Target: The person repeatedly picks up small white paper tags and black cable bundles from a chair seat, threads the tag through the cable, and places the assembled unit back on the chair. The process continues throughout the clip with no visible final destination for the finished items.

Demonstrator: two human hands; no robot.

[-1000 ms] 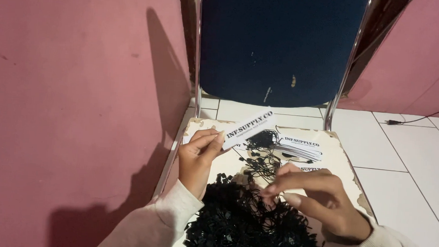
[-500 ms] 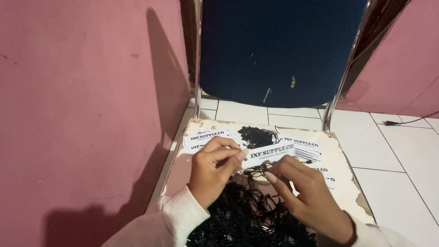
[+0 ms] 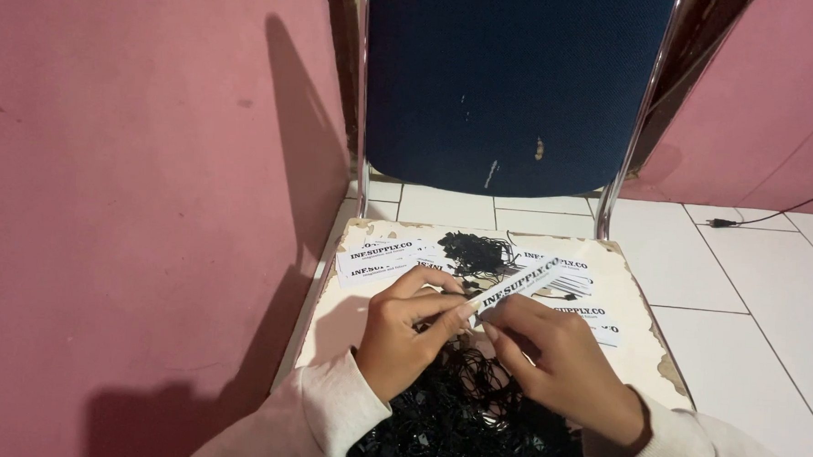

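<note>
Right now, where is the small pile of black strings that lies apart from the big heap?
In the head view, the small pile of black strings lies on the worn chair seat near the backrest, among white paper tags, beyond both hands.

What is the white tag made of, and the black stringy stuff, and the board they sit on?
The tag in both hands looks like thin matte card or paper: flat, stiff, printed. The strings look like thin black cord or thread, soft and tangled in a pile; the exact fibre cannot be told. The board seems to be wood with a pale coating, since its edges are chipped and show brown underneath.
</note>
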